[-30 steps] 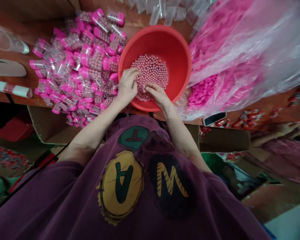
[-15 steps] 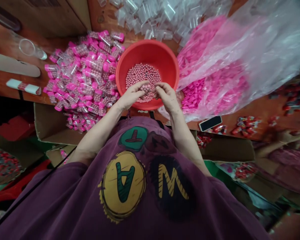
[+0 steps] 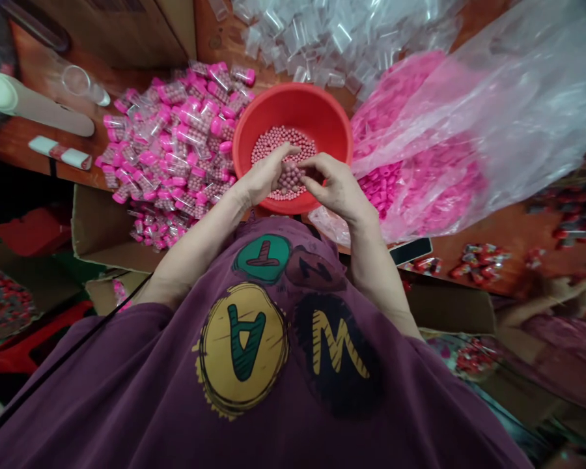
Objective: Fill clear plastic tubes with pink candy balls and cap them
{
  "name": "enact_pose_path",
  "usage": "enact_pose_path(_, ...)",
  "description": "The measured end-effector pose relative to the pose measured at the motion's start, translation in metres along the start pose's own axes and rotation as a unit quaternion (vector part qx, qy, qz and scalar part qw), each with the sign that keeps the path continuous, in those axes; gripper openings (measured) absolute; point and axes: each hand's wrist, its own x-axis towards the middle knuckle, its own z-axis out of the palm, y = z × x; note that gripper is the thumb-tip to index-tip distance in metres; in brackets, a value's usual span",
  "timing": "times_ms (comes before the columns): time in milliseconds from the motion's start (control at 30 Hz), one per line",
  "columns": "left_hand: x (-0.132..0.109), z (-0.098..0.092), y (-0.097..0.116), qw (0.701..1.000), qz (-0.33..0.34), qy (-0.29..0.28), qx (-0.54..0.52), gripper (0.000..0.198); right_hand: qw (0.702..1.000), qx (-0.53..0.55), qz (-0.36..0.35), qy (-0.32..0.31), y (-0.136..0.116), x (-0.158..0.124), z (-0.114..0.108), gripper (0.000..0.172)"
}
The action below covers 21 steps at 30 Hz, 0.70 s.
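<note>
A red plastic bowl (image 3: 322, 111) holds a heap of small pink beads (image 3: 283, 140). Both my hands meet over its near rim. My left hand (image 3: 266, 176) and my right hand (image 3: 334, 185) are curled together around a small clear tube filled with pink beads (image 3: 292, 176), fingers pinching it from both sides. A heap of filled tubes with pink caps (image 3: 176, 150) lies left of the bowl.
A clear bag of pink caps (image 3: 420, 150) lies to the right, empty clear tubes (image 3: 332, 39) behind the bowl. A white tube (image 3: 34, 107) and a glass (image 3: 78, 81) sit far left. A phone (image 3: 410, 251) lies at the table edge; another person's arm (image 3: 542, 306) is at right.
My hands lifted out of the beads and came together over the bowl's near rim, now holding a filled tube between them. The view shifted a little.
</note>
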Motion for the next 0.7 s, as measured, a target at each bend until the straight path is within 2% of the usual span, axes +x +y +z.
enact_pose_path(100, 0.005, -0.002, 0.000, 1.000, -0.022, 0.004, 0.000, 0.073, 0.999, 0.023, 0.015, -0.021, 0.006, 0.004, 0.000, 0.014)
enact_pose_path(167, 0.010, -0.005, -0.004, 0.999, -0.036, 0.007, 0.004, 0.081, 0.998, 0.050, 0.036, -0.016, 0.015, 0.005, 0.001, 0.021)
enact_pose_path(300, 0.016, -0.010, -0.013, 0.999, -0.039, 0.019, -0.028, 0.082, 0.996, 0.066, 0.055, 0.016, 0.031, 0.004, 0.005, 0.034)
enact_pose_path(400, 0.015, -0.007, -0.014, 0.998, -0.042, 0.019, -0.033, 0.081, 0.997, 0.053, 0.051, 0.016, 0.030, 0.003, 0.006, 0.029)
enact_pose_path(567, 0.010, 0.001, -0.005, 0.996, -0.077, 0.020, 0.031, 0.081, 0.997, 0.048, 0.047, -0.040, 0.023, 0.006, 0.000, 0.018)
enact_pose_path(700, 0.007, 0.003, -0.001, 0.995, -0.083, -0.006, 0.062, 0.094, 0.995, 0.052, 0.049, -0.067, 0.027, 0.007, -0.005, 0.020)
